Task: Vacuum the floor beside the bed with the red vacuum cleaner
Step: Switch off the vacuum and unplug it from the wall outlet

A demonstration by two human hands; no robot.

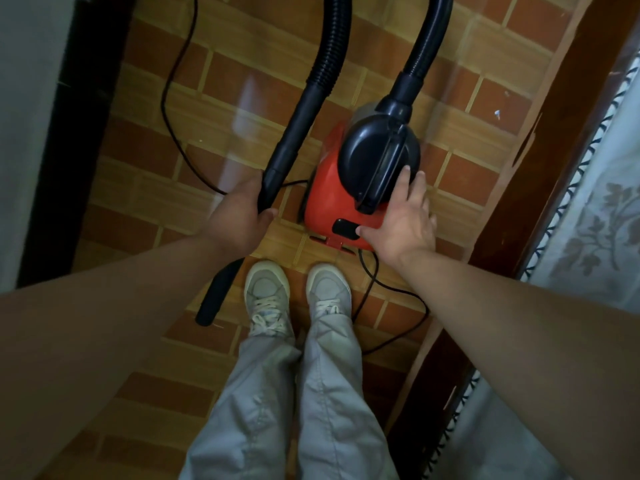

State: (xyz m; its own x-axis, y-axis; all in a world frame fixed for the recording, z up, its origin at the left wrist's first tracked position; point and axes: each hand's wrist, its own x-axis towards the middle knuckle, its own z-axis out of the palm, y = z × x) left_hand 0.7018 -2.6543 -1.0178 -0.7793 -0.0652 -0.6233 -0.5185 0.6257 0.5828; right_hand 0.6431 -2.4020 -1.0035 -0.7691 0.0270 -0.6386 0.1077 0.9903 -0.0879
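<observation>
Vacuum (pixel 329 202) one, hose (pixel 323 64) one, nozzle (pixel 221 292) one.

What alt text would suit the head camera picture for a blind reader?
A person's right hand touches the black switch on a red canister vacuum cleaner; the left hand grips its black plastic wand. Brick-patterned floor, wooden bed frame alongside.

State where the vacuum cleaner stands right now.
Head view: the vacuum sits right of centre, just ahead of the shoes, between the wand and the bed, under the right hand.
</observation>
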